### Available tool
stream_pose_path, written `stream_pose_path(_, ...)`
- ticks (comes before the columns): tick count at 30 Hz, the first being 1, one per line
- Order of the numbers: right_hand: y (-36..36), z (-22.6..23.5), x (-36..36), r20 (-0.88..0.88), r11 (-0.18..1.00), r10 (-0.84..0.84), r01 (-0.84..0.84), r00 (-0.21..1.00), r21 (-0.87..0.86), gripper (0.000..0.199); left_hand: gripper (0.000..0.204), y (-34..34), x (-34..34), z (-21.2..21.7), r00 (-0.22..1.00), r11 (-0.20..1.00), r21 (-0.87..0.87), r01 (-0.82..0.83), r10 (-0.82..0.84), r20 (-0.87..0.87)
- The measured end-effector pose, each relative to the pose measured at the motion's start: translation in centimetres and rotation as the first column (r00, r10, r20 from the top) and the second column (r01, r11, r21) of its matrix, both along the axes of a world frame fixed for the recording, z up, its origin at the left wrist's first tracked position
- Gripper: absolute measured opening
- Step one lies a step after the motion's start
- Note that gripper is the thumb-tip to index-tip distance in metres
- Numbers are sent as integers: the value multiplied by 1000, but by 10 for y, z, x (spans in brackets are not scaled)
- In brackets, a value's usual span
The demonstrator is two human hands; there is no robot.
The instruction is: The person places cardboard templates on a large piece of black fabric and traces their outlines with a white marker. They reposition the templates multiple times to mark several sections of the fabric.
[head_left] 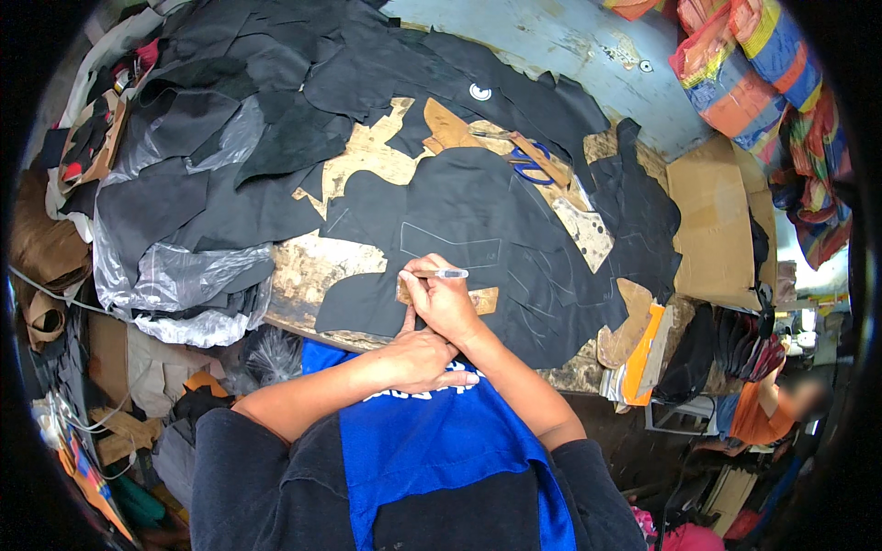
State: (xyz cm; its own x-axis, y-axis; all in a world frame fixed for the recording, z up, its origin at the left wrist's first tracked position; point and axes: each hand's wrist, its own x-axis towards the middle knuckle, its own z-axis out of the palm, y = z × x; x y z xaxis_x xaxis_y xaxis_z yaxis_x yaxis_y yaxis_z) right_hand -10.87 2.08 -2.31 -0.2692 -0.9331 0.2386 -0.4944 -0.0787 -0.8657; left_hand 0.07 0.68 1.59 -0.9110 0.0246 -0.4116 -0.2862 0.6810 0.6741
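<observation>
A large black fabric piece (478, 230) with pale traced outlines lies on the worn wooden table (312, 266). My right hand (441, 298) grips a white marking pen (444, 274) and its tip rests on the fabric beside a brown cardboard pattern piece (482, 298). My left hand (418, 354) lies flat, fingers spread, pressing down on the pattern's near edge, crossed under my right wrist. Most of the pattern is hidden beneath my hands.
Heaps of black fabric scraps (230, 119) and clear plastic (184, 275) cover the table's left and far side. Blue-handled scissors (533, 168) lie beyond the fabric. Cardboard patterns (629, 321) and a cardboard box (712, 220) sit right. Another person (772, 409) sits at the lower right.
</observation>
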Motion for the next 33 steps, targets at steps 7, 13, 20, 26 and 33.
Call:
stream_pose_path(7,7,2,-8,-125,999,-37,36,991,-5,10,78,1,2,-1,997,999,-17,-33,32,-69)
stream_pose_path(13,54,15,-48,-145,951,-277,293,950,97,13,80,0,-3,1,997,983,-182,-32,18,-77)
stream_pose_path(20,70,-5,-69,199,846,-533,516,822,136,13,77,-17,-22,9,1000,990,-140,16,-13,23)
stream_pose_path(26,75,-14,-67,141,841,-540,530,830,107,11,68,-36,-35,6,999,999,-40,21,-23,-42)
stream_pose_path(33,79,-20,-62,4,867,-499,499,867,1,10,68,-69,-57,1,993,980,189,54,-73,95)
